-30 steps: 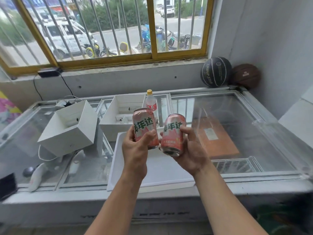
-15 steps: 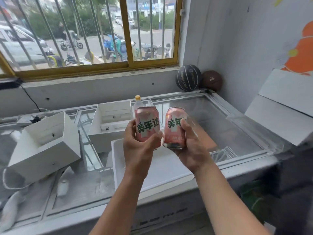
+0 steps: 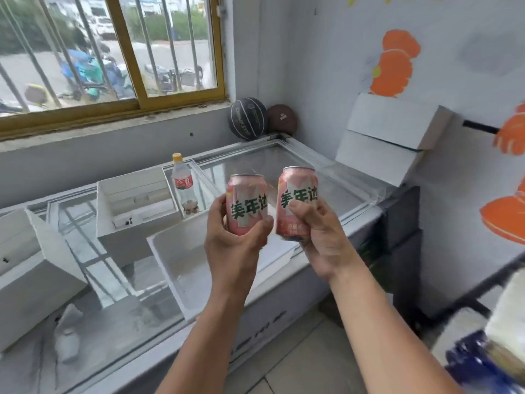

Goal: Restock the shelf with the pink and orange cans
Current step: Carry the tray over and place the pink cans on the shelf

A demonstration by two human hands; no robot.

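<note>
Where the lower right corner blurs, a dark blue and white mass point(image 3: 483, 362) is cut off by the frame and cannot be identified. Left hand point(image 3: 233, 251): fingers wrapped round a pink can point(image 3: 246, 204), hiding its lower part; green characters show on its face. Right hand point(image 3: 322, 243): fingers clenched round a second pink can point(image 3: 295, 199), its base smeared by motion. Both cans are upright, near each other but apart, held in the air above the near edge of a glass-topped chest freezer point(image 3: 335, 189). On the freezer lie a shallow white tray point(image 3: 176, 251), partly hidden by the left hand, and an open white box point(image 3: 133, 203) with small dark items inside, too small to tell. A larger white box point(image 3: 34, 280) is cut by the left edge. A clear bottle point(image 3: 184, 182) with a yellow cap stands just behind the tray. Two balls point(image 3: 247, 118) rest in the far corner.
</note>
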